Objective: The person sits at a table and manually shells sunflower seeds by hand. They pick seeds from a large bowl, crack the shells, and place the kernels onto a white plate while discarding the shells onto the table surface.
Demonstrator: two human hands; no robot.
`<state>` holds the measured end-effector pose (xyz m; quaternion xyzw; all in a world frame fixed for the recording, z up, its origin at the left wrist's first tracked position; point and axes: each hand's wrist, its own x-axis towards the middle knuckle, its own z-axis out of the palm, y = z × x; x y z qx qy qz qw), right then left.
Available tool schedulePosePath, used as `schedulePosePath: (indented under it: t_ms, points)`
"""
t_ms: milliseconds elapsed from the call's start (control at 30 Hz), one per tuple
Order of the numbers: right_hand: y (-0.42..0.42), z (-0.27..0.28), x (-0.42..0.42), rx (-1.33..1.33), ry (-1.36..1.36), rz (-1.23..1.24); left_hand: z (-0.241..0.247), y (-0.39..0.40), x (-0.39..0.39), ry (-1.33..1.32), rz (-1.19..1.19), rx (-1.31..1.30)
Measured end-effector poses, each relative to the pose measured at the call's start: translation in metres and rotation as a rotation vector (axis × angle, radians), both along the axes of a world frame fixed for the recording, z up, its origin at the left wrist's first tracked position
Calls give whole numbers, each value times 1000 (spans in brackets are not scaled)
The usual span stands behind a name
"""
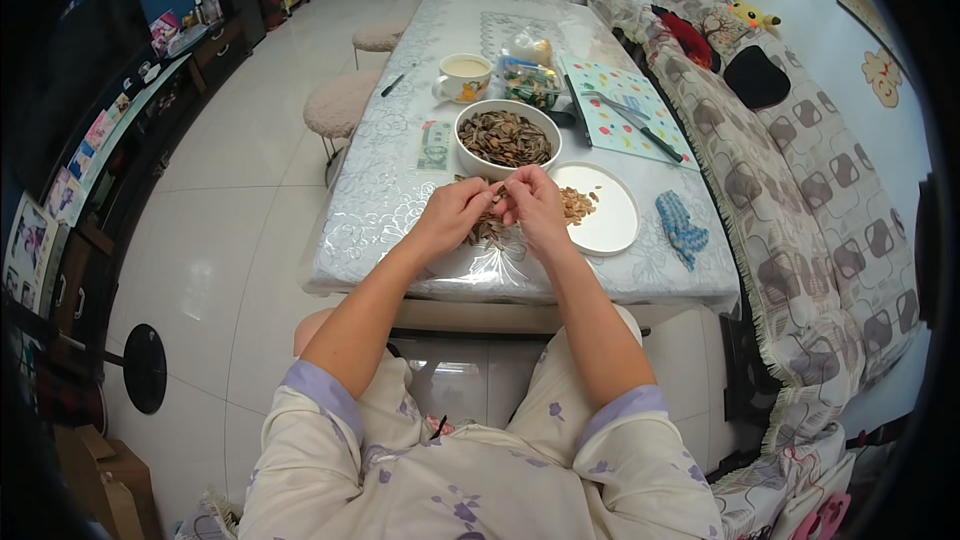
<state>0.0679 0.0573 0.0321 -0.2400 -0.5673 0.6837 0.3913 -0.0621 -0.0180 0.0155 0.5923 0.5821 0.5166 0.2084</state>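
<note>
My left hand (454,214) and my right hand (534,204) meet in front of a white bowl (553,122), fingertips pinched together on a small seed (497,197) that they largely hide. Brown striped seeds (506,138), which look like sunflower seeds, fill much of the bowl. Beneath my hands, a loose pile of shells (489,231) lies on the tablecloth. At the right, partly behind my right hand, a round white plate (613,216) holds a heap of pale shelled kernels (577,205) on its left side.
A mug (463,81) of pale drink, a clear food box (531,82) and a plastic bag (529,47) stand behind the bowl. A banknote (435,145) lies left. Rightward are a dotted board (626,106) carrying a knife (651,136), and a blue knitted cloth (681,231).
</note>
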Motion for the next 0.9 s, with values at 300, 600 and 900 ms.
schedulePosePath:
  t_ms: [300, 600, 900]
  points:
    - [9, -12, 3, 46, -45, 175, -5, 2, -5, -42, 42, 17]
    - [5, -1, 7, -63, -99, 187, -1, 1, -7, -129, 54, -26]
    - [9, -4, 10, -78, -123, 275, 8, -5, -2, -145, -104, -101]
